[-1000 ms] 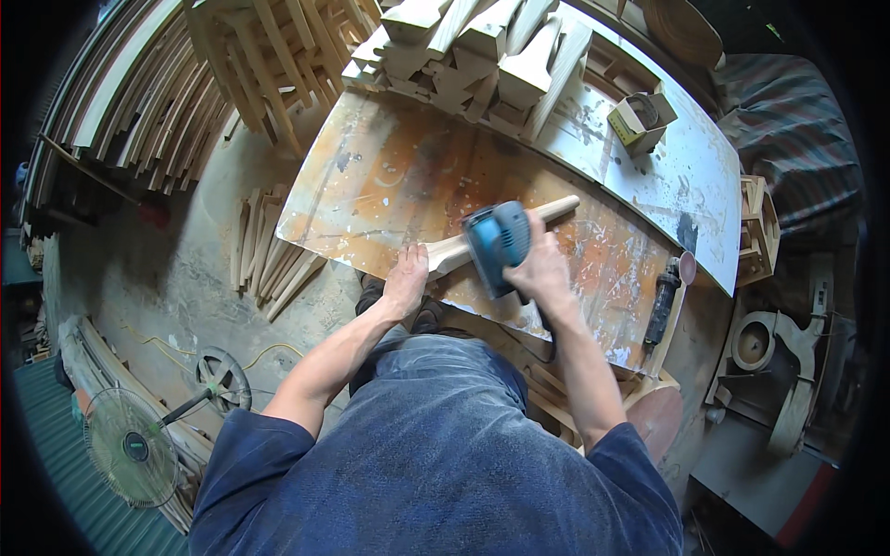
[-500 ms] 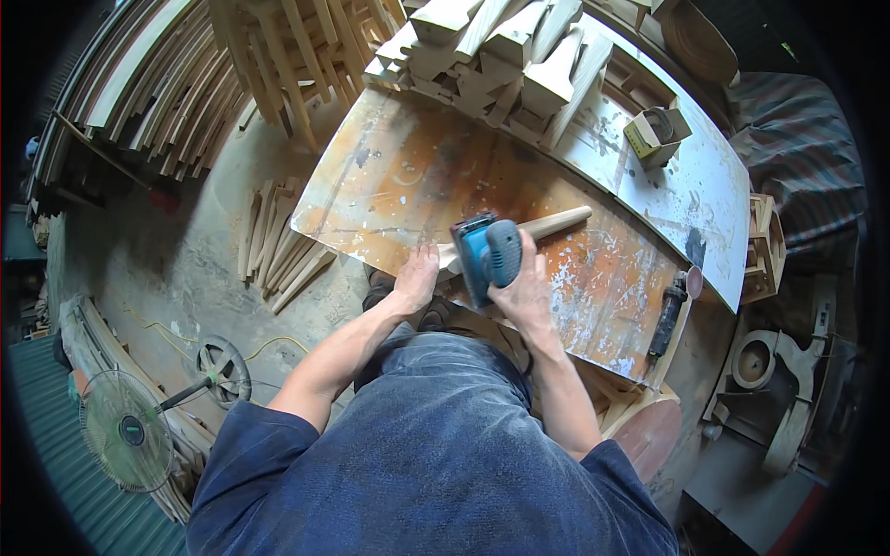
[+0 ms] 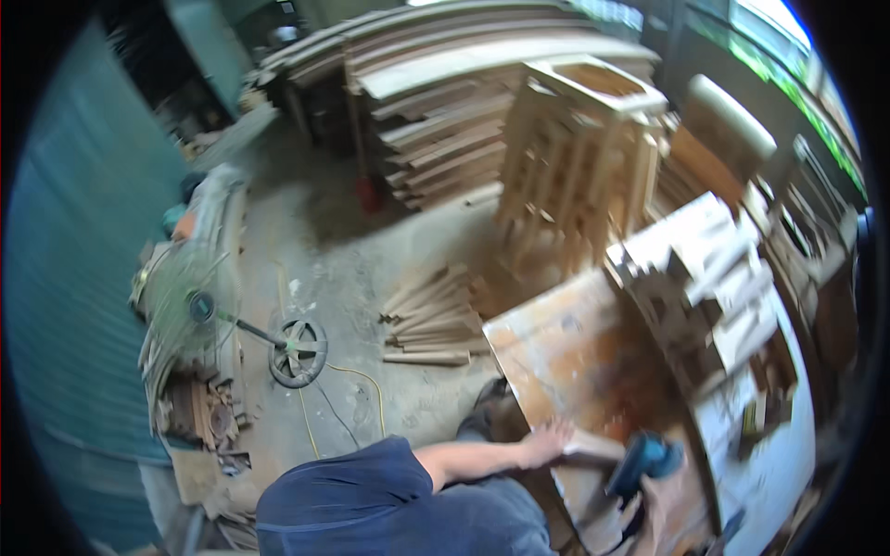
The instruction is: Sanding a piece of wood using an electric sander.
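Observation:
On the paint-stained work board point(image 3: 528, 347) at the lower right lies a pale, tapered wooden leg point(image 3: 593, 448). My left hand point(image 3: 547, 443) grips its near-left end. A blue and black handheld power sander point(image 3: 649, 456) is in my right hand point(image 3: 664, 500), with the fingers wrapped round its body. The sander sits over the wooden leg and hides the leg's far part. Motion blurs both hands and the tool, so I cannot tell whether the sander's pad touches the wood.
A floor fan point(image 3: 199, 308) with a round base point(image 3: 298, 354) stands at left, near a yellow cord point(image 3: 375, 394). Wooden sticks point(image 3: 431, 320) lie on the floor. Boards point(image 3: 454, 120) are stacked behind, beside wooden frames point(image 3: 584, 157). Cut wooden parts point(image 3: 732, 287) crowd the right side.
The view has swung left, so the board and both hands now appear at the lower right, with more of the floor, fan and stacked boards showing. Both hands keep their holds.

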### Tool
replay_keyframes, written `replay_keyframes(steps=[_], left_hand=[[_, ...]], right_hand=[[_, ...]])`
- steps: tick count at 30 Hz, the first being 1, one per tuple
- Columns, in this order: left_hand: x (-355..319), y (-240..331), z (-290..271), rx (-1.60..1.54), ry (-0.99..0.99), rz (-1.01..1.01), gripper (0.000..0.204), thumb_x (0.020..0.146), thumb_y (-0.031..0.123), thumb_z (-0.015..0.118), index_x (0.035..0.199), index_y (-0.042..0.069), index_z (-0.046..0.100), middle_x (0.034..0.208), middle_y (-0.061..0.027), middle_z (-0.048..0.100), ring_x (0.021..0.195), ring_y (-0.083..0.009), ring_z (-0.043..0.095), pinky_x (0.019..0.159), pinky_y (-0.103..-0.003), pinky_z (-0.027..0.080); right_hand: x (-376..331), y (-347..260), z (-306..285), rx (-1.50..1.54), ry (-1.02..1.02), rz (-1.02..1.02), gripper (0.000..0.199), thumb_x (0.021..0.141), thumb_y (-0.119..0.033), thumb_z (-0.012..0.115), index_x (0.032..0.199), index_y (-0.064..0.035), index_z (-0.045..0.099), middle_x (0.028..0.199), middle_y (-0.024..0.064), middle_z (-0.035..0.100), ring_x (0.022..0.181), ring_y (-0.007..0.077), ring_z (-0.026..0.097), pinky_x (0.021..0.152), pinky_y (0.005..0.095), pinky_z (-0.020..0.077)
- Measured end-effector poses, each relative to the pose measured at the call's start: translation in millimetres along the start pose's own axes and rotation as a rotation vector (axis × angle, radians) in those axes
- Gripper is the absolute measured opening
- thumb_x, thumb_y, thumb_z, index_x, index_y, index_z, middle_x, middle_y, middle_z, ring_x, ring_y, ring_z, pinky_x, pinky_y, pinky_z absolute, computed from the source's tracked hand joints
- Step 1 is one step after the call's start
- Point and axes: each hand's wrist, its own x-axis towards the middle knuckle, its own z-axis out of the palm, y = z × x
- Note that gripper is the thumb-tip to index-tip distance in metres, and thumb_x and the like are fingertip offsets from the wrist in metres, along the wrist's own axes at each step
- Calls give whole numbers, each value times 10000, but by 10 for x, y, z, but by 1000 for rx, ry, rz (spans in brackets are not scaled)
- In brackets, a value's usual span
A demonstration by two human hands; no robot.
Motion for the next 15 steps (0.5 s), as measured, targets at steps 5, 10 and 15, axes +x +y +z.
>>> replay_keyframes(steps=[5,10,15], left_hand=[[-1,13,-353,-102,-89,-71,470,910,122,588,1340,-66,565,1378,-269,573,1280,-420,570,1032,-508,533],[308,-410,-22,-261,-225,-140,460,803,78,724,1229,-58,612,1285,-262,627,1203,-394,622,966,-473,570],[572,-468,-416,-260,-486,-34,551,591,138,905,1076,-30,704,1207,-221,680,1181,-391,622,1012,-466,549]], right_hand=[[528,1283,-414,233,128,246,1030,580,-56,721,1548,-33,369,1333,169,587,1143,307,645,1035,373,519],[352,252,67,36,55,81,1016,611,-106,754,1541,-10,356,1343,214,595,1160,358,655,1027,417,540],[-344,-765,497,121,-85,-223,854,697,-198,858,1462,-43,510,1379,255,617,1291,374,598,1098,431,476]])
